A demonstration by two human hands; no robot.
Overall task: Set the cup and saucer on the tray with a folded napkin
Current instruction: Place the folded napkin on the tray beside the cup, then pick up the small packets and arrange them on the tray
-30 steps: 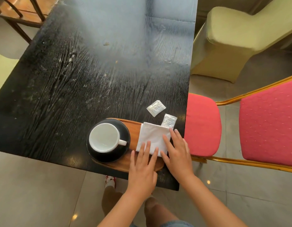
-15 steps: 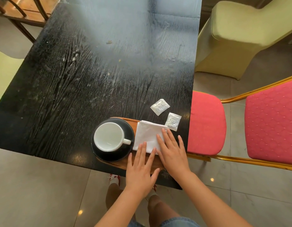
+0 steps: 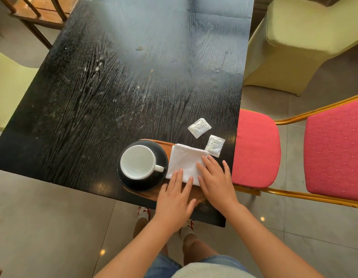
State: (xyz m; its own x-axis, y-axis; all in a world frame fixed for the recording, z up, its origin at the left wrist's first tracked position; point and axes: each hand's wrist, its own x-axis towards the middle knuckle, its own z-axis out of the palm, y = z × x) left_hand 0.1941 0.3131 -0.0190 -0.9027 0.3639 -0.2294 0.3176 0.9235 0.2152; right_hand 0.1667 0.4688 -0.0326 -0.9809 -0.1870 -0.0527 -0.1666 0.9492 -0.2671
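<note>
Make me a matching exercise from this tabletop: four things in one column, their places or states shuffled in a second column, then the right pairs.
Things:
1. white ceramic cup
2. folded white cloth napkin
3. oval wooden tray
4. two small white paper sachets

Places or states:
A. lying on the bare black wooden table, off the tray
B. at the table's near edge, carrying the saucer and napkin
C. pressed flat under the fingertips of the left hand and right hand
D. standing empty on the round black saucer

Pairs: 1-D, 2-C, 3-B, 4-A
</note>
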